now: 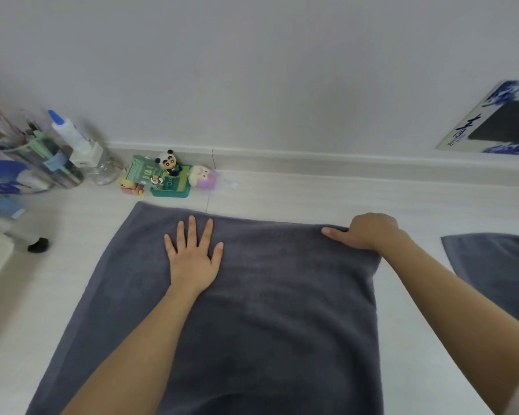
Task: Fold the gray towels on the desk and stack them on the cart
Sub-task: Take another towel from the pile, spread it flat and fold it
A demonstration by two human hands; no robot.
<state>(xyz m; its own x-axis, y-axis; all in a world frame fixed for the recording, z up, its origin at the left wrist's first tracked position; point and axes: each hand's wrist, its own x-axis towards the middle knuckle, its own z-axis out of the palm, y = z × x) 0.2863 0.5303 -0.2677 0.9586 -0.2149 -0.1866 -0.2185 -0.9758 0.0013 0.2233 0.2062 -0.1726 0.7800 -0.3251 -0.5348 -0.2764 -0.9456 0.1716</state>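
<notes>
A dark gray towel (267, 310) lies spread flat on the white desk (312, 193), reaching from the middle down to the near edge of the view. My left hand (194, 259) presses flat on the towel's far left part, fingers spread and straight. My right hand (369, 232) grips the towel's far right corner, thumb lying along the far edge and fingers curled over the fabric. A second gray towel (498, 265) lies rumpled at the right edge of the desk. The cart is out of view.
Small toy figures on a green stand (170, 178) sit at the back of the desk by the wall. A clear holder with pens and a glue bottle (69, 136) stands at the far left. A blue-and-white printed board (498, 121) leans on the wall at right.
</notes>
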